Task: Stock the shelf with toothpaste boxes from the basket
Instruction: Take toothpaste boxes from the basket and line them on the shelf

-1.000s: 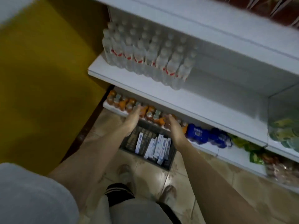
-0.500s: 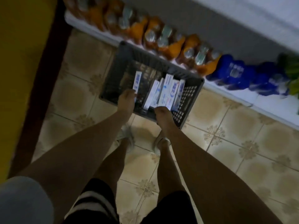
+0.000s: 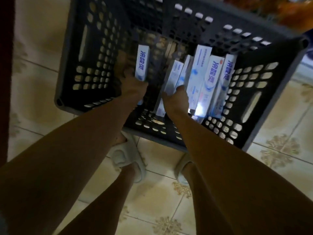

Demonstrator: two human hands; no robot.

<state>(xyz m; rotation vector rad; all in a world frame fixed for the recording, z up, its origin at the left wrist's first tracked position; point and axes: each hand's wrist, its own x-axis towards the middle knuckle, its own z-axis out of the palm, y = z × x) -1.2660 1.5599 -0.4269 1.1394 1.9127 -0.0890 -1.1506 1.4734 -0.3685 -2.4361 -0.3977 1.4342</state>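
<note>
A dark grey perforated plastic basket point(image 3: 94, 53) stands on the tiled floor right below me. Several white-and-blue toothpaste boxes point(image 3: 210, 78) lie side by side in its right half. Both my hands are down inside it. My left hand point(image 3: 133, 86) grips the near end of a single toothpaste box point(image 3: 142, 62) in the middle of the basket. My right hand point(image 3: 177, 99) curls thumb and fingers around the near end of the leftmost box point(image 3: 171, 77) of the group. The shelf is out of view.
Orange bottles point(image 3: 288, 11) show at the top right corner behind the basket. My feet in pale slippers point(image 3: 126, 156) stand just in front of the basket's near wall. A dark skirting strip point(image 3: 6, 82) runs down the left edge.
I have bent down from the shelf and the view has closed in on the basket. Both hands went from its near rim down inside onto the boxes.
</note>
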